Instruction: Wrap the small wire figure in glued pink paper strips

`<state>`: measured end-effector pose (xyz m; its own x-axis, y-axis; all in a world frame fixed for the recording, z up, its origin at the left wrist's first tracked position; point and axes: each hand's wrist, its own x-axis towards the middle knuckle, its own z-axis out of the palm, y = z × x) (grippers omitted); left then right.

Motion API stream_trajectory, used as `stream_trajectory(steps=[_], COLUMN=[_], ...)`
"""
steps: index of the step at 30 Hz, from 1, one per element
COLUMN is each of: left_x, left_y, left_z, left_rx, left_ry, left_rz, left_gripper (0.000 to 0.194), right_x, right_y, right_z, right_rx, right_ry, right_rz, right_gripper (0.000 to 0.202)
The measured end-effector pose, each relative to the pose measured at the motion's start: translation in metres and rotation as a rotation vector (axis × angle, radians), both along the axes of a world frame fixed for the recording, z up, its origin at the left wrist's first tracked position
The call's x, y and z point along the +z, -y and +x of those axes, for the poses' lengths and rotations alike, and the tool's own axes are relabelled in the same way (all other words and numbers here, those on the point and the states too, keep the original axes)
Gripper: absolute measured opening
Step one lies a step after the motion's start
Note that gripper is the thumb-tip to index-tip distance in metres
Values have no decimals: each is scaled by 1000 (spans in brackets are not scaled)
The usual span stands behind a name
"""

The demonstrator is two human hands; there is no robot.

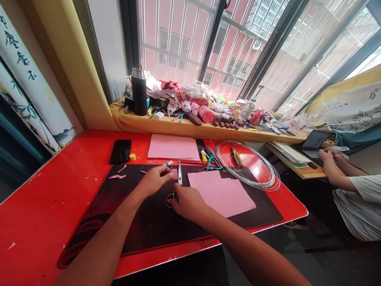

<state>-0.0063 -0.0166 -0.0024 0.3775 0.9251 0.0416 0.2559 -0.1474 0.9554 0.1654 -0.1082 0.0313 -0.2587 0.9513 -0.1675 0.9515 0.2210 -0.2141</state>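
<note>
Above the dark desk mat [143, 226], my right hand [189, 202] grips a pair of scissors [180, 175], its blades pointing away from me. My left hand [154, 180] is closed in a pinch on a small piece of pink paper [175, 174] just left of the blades. Whether the blades touch the paper, I cannot tell. Behind my left fingertips shows a blue-and-white marker or cap [168, 163]. A large pink sheet [220, 192] with a stepped cut edge lies on the mat to the right. Pink scraps [117, 176] lie on the left.
Along the back of the red table [38, 194] are a phone [120, 151], a yellow cap [132, 157], stacked pink paper [174, 147], a glue stick [204, 156], teal pliers [212, 163], coiled wire [268, 174] and more pliers [237, 156]. A cluttered sill stands behind; another person [357, 198] sits right.
</note>
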Motion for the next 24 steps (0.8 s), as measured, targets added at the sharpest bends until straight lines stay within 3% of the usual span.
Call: stream_trajectory(steps=[9, 12, 19, 24], left_x=[5, 6, 4, 3], left_y=[1, 1, -2, -2], left_z=[-2, -2, -2, -2], left_rx=[7, 12, 50, 67], left_ry=[27, 56, 98, 121], left_rz=[-20, -46, -77, -79], left_gripper=[37, 39, 41, 41], right_x=[-1, -4, -21, -30], right_y=[-4, -2, 8, 14], right_z=[3, 10, 35, 42], right_rx=[-70, -114, -277, -334], right_ry=[-102, -289, -955, -1151], right_rz=[-42, -74, -330, -339], right_gripper=[31, 31, 33, 32])
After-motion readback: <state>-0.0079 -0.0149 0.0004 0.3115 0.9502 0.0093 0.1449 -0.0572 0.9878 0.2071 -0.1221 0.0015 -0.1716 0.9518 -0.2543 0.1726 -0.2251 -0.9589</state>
